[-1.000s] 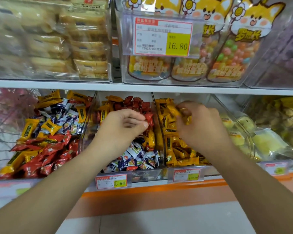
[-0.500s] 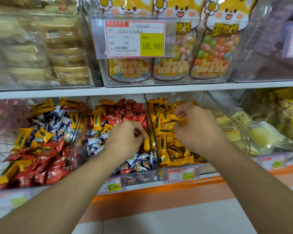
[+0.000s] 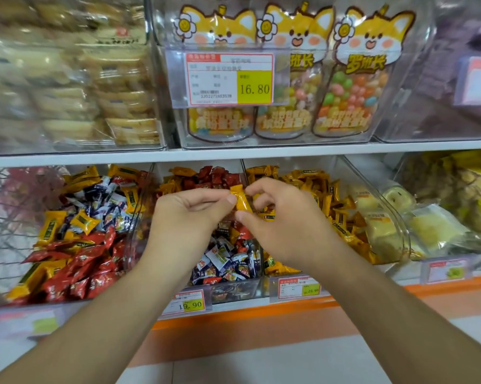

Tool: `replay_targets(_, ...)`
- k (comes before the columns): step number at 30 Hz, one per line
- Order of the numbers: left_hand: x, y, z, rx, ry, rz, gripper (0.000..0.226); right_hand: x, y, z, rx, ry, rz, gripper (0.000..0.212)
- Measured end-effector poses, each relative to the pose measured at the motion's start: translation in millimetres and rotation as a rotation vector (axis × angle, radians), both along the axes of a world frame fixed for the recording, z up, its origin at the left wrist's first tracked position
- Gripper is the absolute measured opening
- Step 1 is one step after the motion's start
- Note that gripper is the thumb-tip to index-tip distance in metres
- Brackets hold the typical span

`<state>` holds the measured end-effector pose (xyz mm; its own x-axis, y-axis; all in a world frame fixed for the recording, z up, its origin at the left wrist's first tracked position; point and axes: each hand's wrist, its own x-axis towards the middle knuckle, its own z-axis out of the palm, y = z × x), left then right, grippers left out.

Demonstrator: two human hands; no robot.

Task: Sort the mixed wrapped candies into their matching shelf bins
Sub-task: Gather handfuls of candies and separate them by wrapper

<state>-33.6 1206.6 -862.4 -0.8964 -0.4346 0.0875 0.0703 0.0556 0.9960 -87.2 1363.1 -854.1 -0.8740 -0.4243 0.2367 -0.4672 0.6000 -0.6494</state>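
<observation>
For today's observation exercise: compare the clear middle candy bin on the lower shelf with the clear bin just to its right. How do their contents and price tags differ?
The clear middle bin holds a mix of red, yellow and dark blue-and-white wrapped candies; the clear right bin holds almost only yellow ones. The middle bin's price tag reads 19.90; the right bin's tag is too blurred to read. Both are transparent, stand side by side on the lower shelf and carry front tags.
</observation>
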Motion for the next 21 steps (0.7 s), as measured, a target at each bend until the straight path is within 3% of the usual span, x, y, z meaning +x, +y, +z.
replay_targets(2,-2,-1,-1,-0.024,0.006,-0.067,0.009,-5,6,2,-0.018,0.017,-0.086,0.017)
replay_targets(4,-6,-9,-7,-0.161,-0.018,-0.148,0.012,-12,20,6,0.049,0.061,-0.216,0.019)
replay_targets(9,-23,-29,-37,-0.757,-0.147,-0.241,0.021,-26,41,4,0.236,0.157,-0.377,0.049)
replay_targets(13,-42,-34,-52,-1.176,-0.151,-0.367,0.030,-27,34,-3,0.212,0.132,-0.304,0.041)
replay_targets(18,-45,-35,-58,-1.215,-0.104,-0.352,0.011,-28,27,-8,0.196,0.093,-0.243,0.033)
replay_targets(21,-45,-39,-59,-1.211,-0.087,-0.337,0.015,-28,26,-9,0.205,0.091,-0.226,0.029)
